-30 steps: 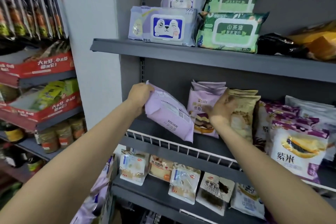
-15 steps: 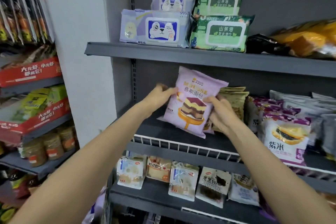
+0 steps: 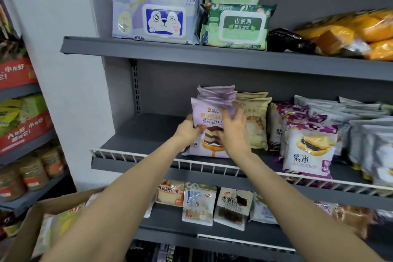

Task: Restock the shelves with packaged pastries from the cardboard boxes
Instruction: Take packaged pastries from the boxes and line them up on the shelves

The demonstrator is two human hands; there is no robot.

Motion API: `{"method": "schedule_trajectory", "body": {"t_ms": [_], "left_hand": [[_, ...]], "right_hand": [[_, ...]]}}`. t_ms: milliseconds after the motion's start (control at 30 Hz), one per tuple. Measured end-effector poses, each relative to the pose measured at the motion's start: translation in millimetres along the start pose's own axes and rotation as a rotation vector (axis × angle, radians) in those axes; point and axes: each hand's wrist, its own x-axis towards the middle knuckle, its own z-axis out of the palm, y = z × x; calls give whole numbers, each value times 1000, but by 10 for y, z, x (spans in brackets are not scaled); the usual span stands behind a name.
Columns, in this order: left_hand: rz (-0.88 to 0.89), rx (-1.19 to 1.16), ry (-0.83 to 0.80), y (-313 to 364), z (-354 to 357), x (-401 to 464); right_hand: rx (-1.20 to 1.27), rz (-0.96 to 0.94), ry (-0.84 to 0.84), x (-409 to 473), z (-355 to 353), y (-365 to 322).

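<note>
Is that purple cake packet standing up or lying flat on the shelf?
Standing upright. The purple packet shows its printed front, bottom edge on the shelf behind the wire rail, steadied by both hands.
</note>
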Motion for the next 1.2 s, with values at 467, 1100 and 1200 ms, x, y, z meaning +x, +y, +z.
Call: {"method": "schedule_trajectory", "body": {"t_ms": [467, 1100, 1200], "left_hand": [[197, 376, 479, -484, -932, -586], [-581, 658, 140, -3678, -2893, -1721], [-791, 719, -95, -4115, -2811, -1834]], "right_hand": [[483, -276, -246, -157, 226, -995], [281, -208, -1127, -1723, 3026, -3145], [256, -124, -1269, -2052, 3435, -3076]]}}
